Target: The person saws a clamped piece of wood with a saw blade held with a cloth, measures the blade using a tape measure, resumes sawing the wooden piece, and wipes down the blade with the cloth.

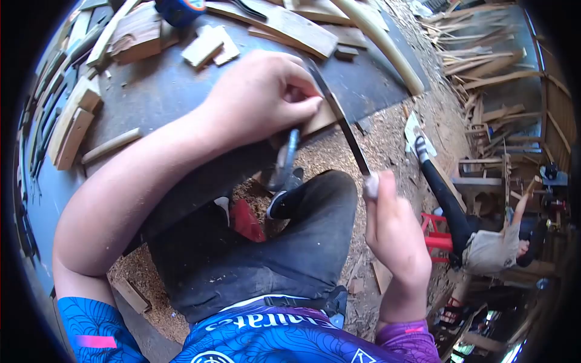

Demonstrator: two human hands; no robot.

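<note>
My right hand (396, 233) is wrapped round the pale handle end of a long, narrow dark file (353, 143). The file slants up and to the left, across a small light piece of wood (322, 120) at the edge of the workbench. My left hand (272, 91) is closed, its thumb and fingers pinching that piece of wood beside the blade. Just below my left wrist, a blue-grey metal clamp-like part (288, 154) stands at the bench edge.
The dark workbench (163, 85) carries wood blocks (136, 36), a long board (284, 30), a round pole (387, 51) and a blue tape measure (181, 11). Sawdust covers the floor (327, 154). Another person (490, 248) sits at the right near a red stool (437, 236) and stacked wood strips (490, 66).
</note>
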